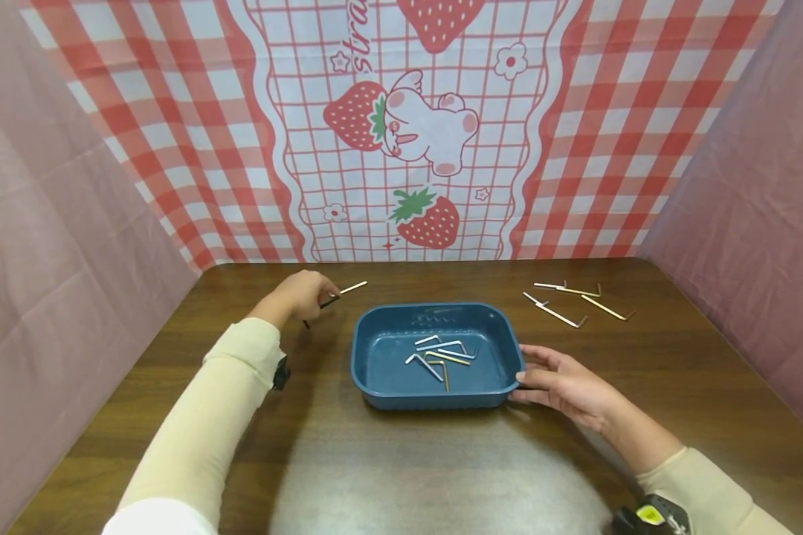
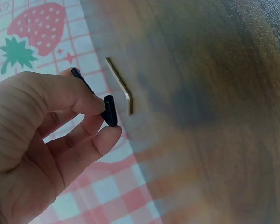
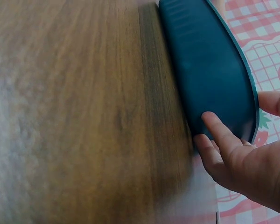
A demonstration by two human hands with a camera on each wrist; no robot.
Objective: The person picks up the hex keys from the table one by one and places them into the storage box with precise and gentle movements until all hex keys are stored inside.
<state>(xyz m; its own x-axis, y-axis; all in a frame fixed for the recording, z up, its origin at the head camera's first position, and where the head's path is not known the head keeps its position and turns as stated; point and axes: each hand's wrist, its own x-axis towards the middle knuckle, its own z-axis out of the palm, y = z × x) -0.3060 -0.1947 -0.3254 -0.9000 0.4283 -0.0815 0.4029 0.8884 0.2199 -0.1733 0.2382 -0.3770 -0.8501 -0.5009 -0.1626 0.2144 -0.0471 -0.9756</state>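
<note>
From my feed, the left hand [image 1: 301, 293] pinches a black hex key [image 2: 110, 112] near a gold hex key [image 2: 117, 79]; whether it clears the counter [image 1: 428, 475] I can't quite tell. The right hand [image 1: 572, 390] grips the tray [image 1: 435, 402]. I judge this pickup; next calls for steady lifting.

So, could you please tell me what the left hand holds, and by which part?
The fingers pinch a black hex key, apparently near its bend.
</note>
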